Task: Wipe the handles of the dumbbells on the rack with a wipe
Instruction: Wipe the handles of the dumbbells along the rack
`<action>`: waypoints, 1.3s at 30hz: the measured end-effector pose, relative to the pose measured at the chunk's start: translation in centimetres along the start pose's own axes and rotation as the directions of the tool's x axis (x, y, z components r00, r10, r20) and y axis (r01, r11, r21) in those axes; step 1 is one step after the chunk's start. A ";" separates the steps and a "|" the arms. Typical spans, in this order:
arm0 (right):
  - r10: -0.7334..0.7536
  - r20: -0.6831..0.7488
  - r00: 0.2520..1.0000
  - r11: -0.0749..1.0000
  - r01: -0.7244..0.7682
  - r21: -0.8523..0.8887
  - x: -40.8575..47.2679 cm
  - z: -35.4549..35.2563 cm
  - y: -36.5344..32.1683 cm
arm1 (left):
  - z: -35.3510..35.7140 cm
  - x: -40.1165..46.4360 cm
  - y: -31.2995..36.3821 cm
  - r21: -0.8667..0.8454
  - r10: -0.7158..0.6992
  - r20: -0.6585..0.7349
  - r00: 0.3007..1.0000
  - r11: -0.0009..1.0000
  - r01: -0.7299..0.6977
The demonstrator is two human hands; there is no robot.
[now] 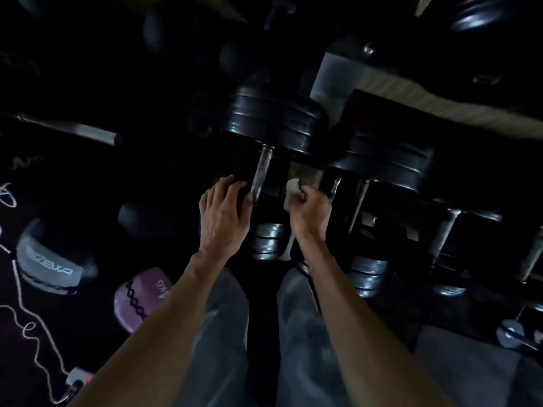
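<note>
Two black plate-loaded dumbbells lie on a low dark rack in dim light. The left dumbbell shows a bare metal handle. My left hand rests with spread fingers on the dark surface just left of that handle, its fingertips close to the bar. The right dumbbell has a thin handle. My right hand holds a small white wipe in curled fingers, between the two handles and close to the right one.
More dumbbells sit further right on the rack. On the floor at left are a grey kettlebell, a pink 4 kg weight, a steel bar, dark balls and a white cord. My legs fill the lower middle.
</note>
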State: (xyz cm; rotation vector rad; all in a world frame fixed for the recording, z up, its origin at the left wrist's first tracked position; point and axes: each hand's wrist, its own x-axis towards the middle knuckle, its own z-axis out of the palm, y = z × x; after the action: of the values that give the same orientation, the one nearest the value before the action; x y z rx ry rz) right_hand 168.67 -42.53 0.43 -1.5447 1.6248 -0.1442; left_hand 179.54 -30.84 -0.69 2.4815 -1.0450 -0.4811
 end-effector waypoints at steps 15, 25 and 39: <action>0.132 0.313 0.940 0.986 -0.158 0.058 3.1 5.9 -1.4 | 0.9 0.9 -0.8 -0.157 -0.040 -0.126 0.991 0.987 0.020; 0.180 0.341 0.922 0.953 -0.250 0.173 3.4 6.5 -1.8 | 1.0 0.8 -0.6 -0.168 -0.071 -0.122 0.990 0.985 0.050; 0.143 0.120 0.983 0.983 -0.155 0.098 0.7 6.5 -2.8 | 0.9 0.9 -0.7 -0.167 -0.074 -0.097 0.993 0.984 0.057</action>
State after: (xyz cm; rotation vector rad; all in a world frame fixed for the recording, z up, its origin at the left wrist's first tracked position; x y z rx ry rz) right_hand 175.03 -40.73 -2.21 -1.3216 1.6106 -0.0611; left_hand 180.13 -31.30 -1.93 2.3730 -0.8507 -0.4355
